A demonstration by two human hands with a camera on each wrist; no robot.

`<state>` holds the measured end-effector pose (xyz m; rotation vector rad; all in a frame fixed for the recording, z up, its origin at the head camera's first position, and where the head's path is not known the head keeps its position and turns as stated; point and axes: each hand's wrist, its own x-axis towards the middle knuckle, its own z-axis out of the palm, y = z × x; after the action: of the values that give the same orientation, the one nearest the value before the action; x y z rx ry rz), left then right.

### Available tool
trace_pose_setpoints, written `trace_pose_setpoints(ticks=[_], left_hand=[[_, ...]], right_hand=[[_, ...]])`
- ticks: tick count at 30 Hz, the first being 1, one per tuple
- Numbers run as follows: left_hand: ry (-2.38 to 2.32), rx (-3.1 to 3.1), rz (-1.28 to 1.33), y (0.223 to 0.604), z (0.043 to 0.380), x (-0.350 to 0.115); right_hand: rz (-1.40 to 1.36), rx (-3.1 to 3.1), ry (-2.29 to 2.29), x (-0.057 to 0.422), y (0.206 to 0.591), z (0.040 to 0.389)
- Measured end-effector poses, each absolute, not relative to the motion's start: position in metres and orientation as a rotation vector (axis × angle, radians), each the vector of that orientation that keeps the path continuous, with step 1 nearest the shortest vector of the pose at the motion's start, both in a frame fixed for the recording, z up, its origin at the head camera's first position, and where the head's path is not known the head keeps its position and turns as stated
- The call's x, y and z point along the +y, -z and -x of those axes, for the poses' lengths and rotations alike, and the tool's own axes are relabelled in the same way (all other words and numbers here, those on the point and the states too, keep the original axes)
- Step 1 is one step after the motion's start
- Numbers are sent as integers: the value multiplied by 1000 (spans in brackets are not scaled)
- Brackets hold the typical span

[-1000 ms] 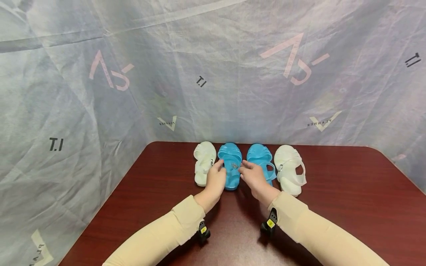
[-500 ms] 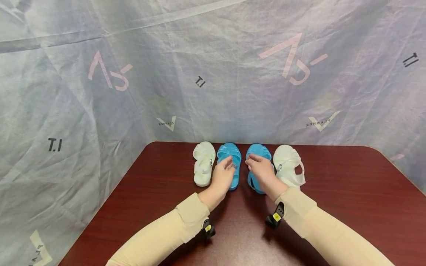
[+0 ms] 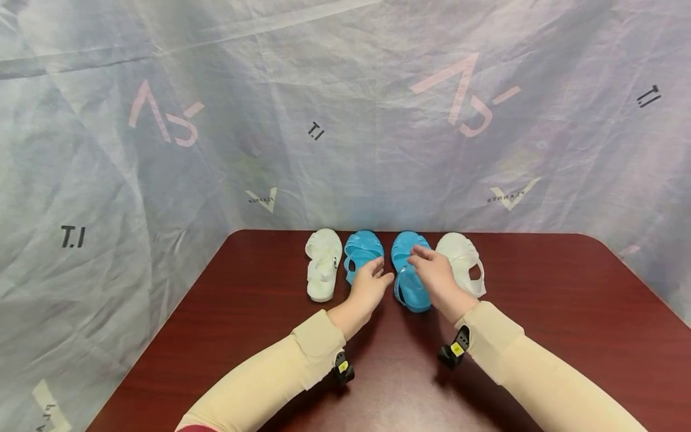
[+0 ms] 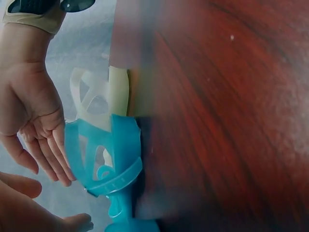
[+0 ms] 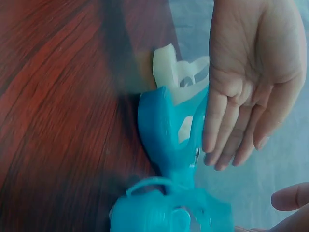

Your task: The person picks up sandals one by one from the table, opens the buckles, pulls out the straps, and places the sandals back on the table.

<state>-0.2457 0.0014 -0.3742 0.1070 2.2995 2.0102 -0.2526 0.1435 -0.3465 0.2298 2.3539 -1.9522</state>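
Observation:
Four sandals stand in a row along the table's far edge in the head view. The left blue sandal point(image 3: 363, 241) has its heel hidden behind my left hand point(image 3: 367, 295). That hand hovers with spread, relaxed fingers and holds nothing. My right hand point(image 3: 439, 277) is over the right side of the right blue sandal point(image 3: 413, 293), fingers loosely extended and gripping nothing; contact cannot be told. In the left wrist view, a blue sandal point(image 4: 126, 135) stands beside the right hand point(image 4: 36, 96). The right wrist view shows the left hand point(image 5: 256, 82) palm-on beside a blue sandal point(image 5: 157, 125).
A white sandal flanks the blue ones on each side: the left white sandal point(image 3: 324, 267) and the right white sandal point(image 3: 459, 258), partly covered by the right hand. The dark red table point(image 3: 259, 312) meets a grey printed cloth point(image 3: 345, 120) at the back.
My left hand has moved right, across the left blue sandal's heel. My right hand has shifted right; the right blue sandal's strap loop, first seen at its right, now shows at its left.

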Motion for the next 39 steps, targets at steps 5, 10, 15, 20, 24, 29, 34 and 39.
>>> trace_pose_setpoints(ticks=[5, 10, 15, 20, 24, 29, 34, 39], left_hand=[[-1975, 2276, -53, 380, 250, 6], [-1966, 2253, -14, 383, 252, 10], [-1935, 2232, -16, 385, 251, 13], [-1907, 2222, -30, 385, 252, 16], [-1899, 2210, -48, 387, 252, 18], [-1902, 2190, -70, 390, 251, 20], [-1892, 2206, -61, 391, 251, 22], [-1861, 2222, -21, 393, 251, 25]], right_hand=[[-266, 2380, 1948, 150, 347, 254], [-298, 2352, 1944, 158, 351, 255], [-329, 2362, 1925, 165, 352, 256], [-342, 2390, 1877, 172, 351, 257], [-365, 2407, 1853, 176, 350, 256], [-379, 2417, 1831, 180, 353, 254], [-344, 2411, 1834, 180, 358, 251], [-325, 2393, 1853, 178, 364, 248]])
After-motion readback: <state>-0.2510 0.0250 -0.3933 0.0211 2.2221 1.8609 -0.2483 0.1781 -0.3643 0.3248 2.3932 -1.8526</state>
